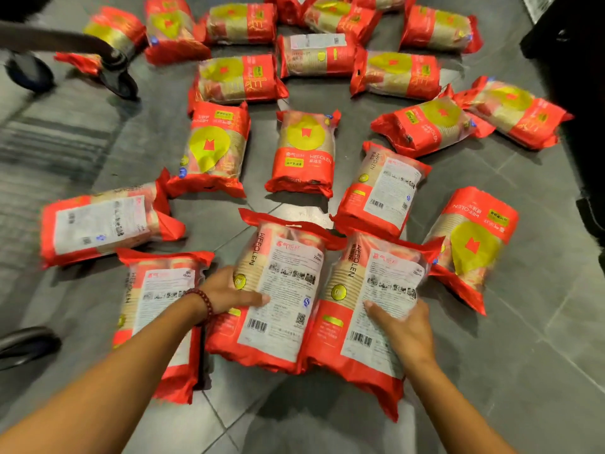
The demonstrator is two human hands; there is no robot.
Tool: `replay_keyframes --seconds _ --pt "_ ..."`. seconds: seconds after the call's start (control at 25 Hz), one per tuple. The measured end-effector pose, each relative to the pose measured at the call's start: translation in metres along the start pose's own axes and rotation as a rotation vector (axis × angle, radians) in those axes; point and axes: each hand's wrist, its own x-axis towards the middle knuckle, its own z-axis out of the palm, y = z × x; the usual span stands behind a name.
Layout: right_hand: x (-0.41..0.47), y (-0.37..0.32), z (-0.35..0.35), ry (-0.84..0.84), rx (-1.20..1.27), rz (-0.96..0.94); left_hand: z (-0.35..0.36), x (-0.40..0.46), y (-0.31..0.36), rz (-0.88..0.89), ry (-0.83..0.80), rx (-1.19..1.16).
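Several red and yellow packs of stacked paper cups lie on the grey tiled floor [523, 371]. Two packs lie label side up right in front of me. My left hand [229, 294], with a red bead bracelet on its wrist, grips the left edge of the middle pack [281, 309], thumb across the white label. My right hand [404, 326] grips the right edge of the neighbouring pack [357, 322], thumb on its label. The two packs touch side by side. A third label-up pack [157, 309] lies just left of my left forearm.
More packs spread across the floor from the middle to the far edge, some yellow face up, some label up. Chair or cart castors [118, 73] stand at far left, and another dark wheel [26, 345] sits near left. Dark objects [576, 93] border the right side.
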Motion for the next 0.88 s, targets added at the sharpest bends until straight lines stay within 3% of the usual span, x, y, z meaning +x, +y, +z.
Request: replay_keyframes --seconds 0.28,0.52,0.72,0.88 --pt "-0.126 -0.276 -0.098 -0.071 -0.042 -0.324 -0.094 -0.192 0.21 0.088 0.206 -0.112" --pt "-0.248 -0.556 -0.18 -0.2 -0.029 -0.612 -0.209 -0.385 0.405 0.184 0.505 -0.061" --pt "-0.35 -0.755 -0.2 -0.314 -0.064 -0.844 -0.299 -0.524 0.521 0.27 0.719 -0.088" --pt "-0.397 -0.862 -0.171 -0.374 -0.104 -1.016 -0.369 -0.597 0.565 0.276 0.866 -0.128"
